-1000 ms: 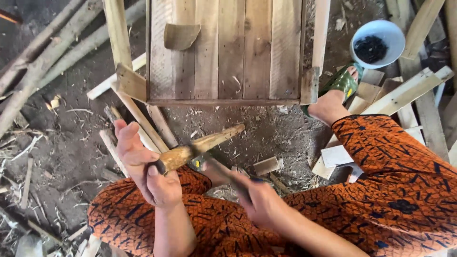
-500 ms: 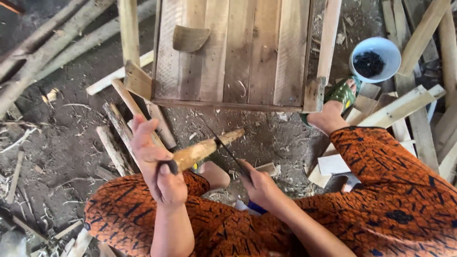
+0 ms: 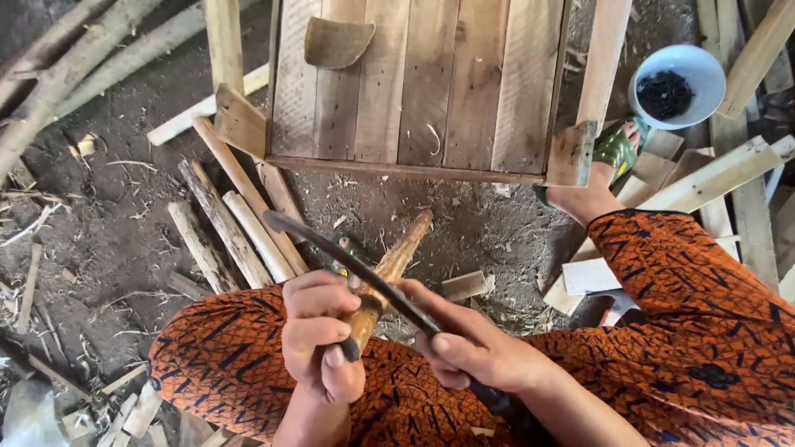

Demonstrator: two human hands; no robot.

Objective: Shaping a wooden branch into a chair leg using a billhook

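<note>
My left hand grips the thick end of a short tapered wooden stick, which points up and away from me over my lap. My right hand holds the handle of a dark curved knife; its blade lies across the stick and its tip reaches out to the left. I sit on the ground in orange patterned trousers, knees apart.
A wooden plank panel lies ahead with a curved wood piece on it. Cut sticks lie on the dirt at left. A white bowl with dark contents sits at top right among loose boards.
My left hand turned the stick from pointing right to pointing upward. The knife blade swung up and leftward across it.
</note>
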